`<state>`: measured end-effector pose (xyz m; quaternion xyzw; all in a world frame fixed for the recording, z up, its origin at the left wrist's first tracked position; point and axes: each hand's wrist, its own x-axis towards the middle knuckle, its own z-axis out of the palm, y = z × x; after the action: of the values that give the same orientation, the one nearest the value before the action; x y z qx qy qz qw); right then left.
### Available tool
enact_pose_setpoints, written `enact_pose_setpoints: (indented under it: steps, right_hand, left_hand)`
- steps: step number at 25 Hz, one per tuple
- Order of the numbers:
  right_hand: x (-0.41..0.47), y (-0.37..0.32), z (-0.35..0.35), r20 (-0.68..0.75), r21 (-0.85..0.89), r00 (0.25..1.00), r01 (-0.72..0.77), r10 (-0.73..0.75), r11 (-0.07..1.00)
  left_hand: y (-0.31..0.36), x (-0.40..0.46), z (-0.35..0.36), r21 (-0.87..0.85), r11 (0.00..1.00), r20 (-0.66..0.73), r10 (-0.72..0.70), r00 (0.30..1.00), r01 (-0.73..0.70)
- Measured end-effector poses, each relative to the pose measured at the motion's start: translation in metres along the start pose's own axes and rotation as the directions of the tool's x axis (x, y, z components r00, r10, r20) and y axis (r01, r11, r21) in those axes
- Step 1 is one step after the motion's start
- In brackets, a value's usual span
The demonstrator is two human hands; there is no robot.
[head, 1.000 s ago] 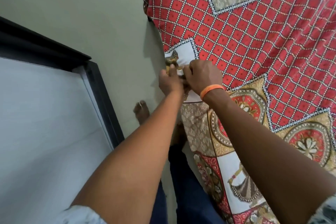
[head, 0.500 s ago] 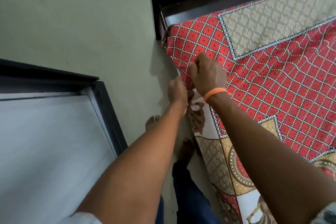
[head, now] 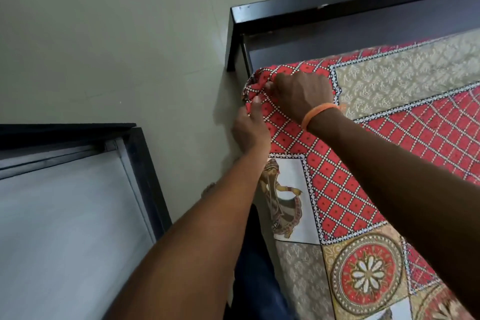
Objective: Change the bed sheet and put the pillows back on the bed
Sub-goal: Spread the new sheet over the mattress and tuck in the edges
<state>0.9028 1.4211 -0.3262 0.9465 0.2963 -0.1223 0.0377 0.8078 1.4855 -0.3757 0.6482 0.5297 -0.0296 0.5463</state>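
Note:
A patterned bed sheet (head: 345,189), red squares with beige panels and picture patches, covers the mattress on the right. Its bunched corner (head: 255,80) lies at the mattress corner beside the dark headboard (head: 337,5). My right hand (head: 302,95), with an orange band on the wrist, presses down on the sheet at that corner, fingers curled into the fabric. My left hand (head: 250,128) grips the sheet's edge on the mattress side just below the corner. No pillows are in view.
A dark-framed white panel (head: 65,215) stands at the left, with a strip of pale floor (head: 130,47) between it and the bed. My legs in dark trousers (head: 257,267) stand in that strip against the bed's side.
Both hands have travelled along the sheet's edge toward the headboard and now hold the bunched corner. More of the headboard has come into view.

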Motion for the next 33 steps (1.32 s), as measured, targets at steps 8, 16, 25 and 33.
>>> enact_pose_setpoints:
  steps: [8, 16, 25, 33]
  right_hand:
    - [0.075, -0.019, -0.003, 0.095, 0.119, 0.995, -0.015, 0.004, 0.993]
    - [0.1, 0.007, -0.001, 0.594, 0.295, 0.776, 0.035, -0.212, 0.955]
    - [0.125, -0.013, 0.051, 0.52, 0.083, 0.854, -0.077, 0.022, 0.994]
    - [0.148, -0.005, 0.049, 0.752, 0.109, 0.647, 0.069, -0.128, 0.992]
  left_hand:
    - [0.0, 0.006, 0.026, -0.011, 0.986, -0.081, -0.169, 0.982, 0.168]
    - [0.012, 0.008, 0.033, -0.213, 0.962, -0.031, -0.184, 0.982, 0.173]
    - [0.006, 0.064, 0.045, 0.063, 0.972, -0.011, -0.224, 0.974, 0.225]
    - [0.016, 0.059, 0.041, -0.105, 0.957, 0.002, -0.271, 0.963, 0.269]
